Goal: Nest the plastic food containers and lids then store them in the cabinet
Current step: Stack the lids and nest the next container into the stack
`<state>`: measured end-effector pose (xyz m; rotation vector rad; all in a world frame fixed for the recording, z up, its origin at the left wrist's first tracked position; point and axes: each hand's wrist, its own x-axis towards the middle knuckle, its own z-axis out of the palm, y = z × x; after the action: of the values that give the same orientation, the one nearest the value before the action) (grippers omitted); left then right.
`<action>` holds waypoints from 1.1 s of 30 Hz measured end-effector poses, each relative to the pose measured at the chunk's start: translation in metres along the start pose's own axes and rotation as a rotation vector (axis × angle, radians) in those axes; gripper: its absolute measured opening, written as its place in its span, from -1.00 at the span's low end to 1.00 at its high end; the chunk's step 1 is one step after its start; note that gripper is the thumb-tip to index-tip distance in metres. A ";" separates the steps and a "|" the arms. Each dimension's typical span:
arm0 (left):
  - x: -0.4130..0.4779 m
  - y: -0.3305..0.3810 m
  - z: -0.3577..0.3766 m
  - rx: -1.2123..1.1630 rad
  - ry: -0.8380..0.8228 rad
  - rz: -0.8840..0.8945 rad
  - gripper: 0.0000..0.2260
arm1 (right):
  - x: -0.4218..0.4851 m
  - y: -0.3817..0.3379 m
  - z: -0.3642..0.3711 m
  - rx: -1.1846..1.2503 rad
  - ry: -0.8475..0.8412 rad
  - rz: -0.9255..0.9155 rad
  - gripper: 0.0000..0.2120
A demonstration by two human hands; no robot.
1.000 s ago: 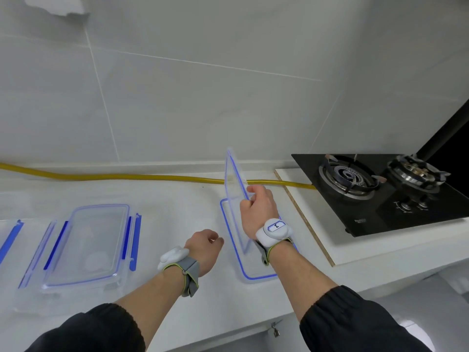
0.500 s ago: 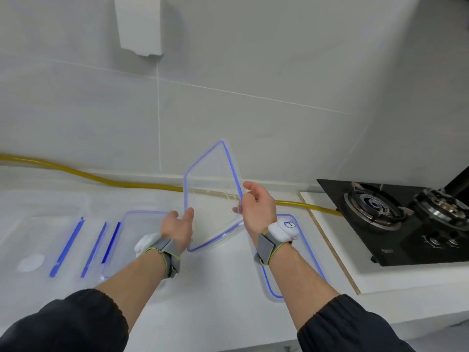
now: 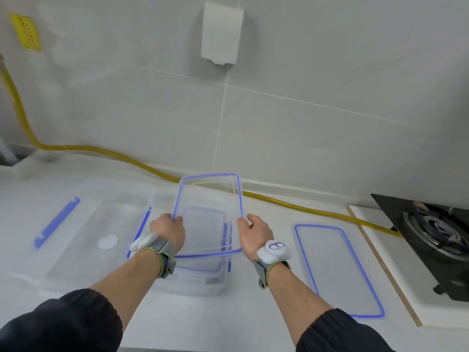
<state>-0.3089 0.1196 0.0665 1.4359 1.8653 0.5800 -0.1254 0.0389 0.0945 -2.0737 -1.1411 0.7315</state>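
Observation:
A clear plastic lid with a blue rim (image 3: 210,196) hangs tilted between my two hands, its far edge raised. My left hand (image 3: 168,231) grips its left edge and my right hand (image 3: 253,233) grips its right edge. Directly beneath it a clear container with blue clips (image 3: 200,278) stands on the white counter. A second blue-rimmed lid (image 3: 337,270) lies flat on the counter to the right. A larger clear piece with blue clips (image 3: 76,237) and a round white spot lies to the left, its outline blurred.
A yellow hose (image 3: 106,151) runs along the back of the counter by the tiled wall. A black gas stove (image 3: 436,232) sits at the right on a raised white board. A white box (image 3: 221,34) hangs on the wall above.
My right hand lifted the lid off the one lying at the right and carried it left over the middle container. My left hand opened and took hold of its left edge.

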 end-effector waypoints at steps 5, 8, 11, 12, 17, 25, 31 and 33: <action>0.013 -0.029 0.003 0.103 -0.023 0.010 -0.74 | -0.004 0.016 0.026 -0.160 -0.084 0.065 -0.60; 0.023 -0.046 0.008 0.134 -0.065 -0.039 -0.62 | -0.006 0.022 0.043 -0.201 -0.079 0.099 -0.74; 0.027 -0.057 0.015 0.227 -0.074 -0.044 -0.62 | -0.005 0.031 0.053 -0.260 -0.078 0.117 -0.71; 0.028 -0.060 0.017 0.251 -0.079 -0.045 -0.62 | -0.005 0.033 0.056 -0.273 -0.084 0.125 -0.70; 0.028 -0.067 0.022 0.254 -0.083 -0.020 -0.64 | -0.003 0.043 0.067 -0.307 -0.069 0.147 -0.66; 0.031 -0.069 0.019 0.266 -0.092 -0.033 -0.66 | 0.003 0.042 0.070 -0.298 -0.055 0.168 -0.67; 0.045 -0.067 0.016 0.247 -0.170 -0.033 -0.60 | 0.011 0.042 0.072 -0.260 -0.090 0.216 -0.78; 0.049 -0.066 0.019 0.170 -0.181 -0.044 -0.53 | 0.016 0.045 0.071 -0.223 -0.115 0.277 -0.59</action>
<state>-0.3439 0.1466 -0.0052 1.4980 1.8318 0.2658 -0.1472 0.0539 0.0130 -2.4382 -1.0476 0.8983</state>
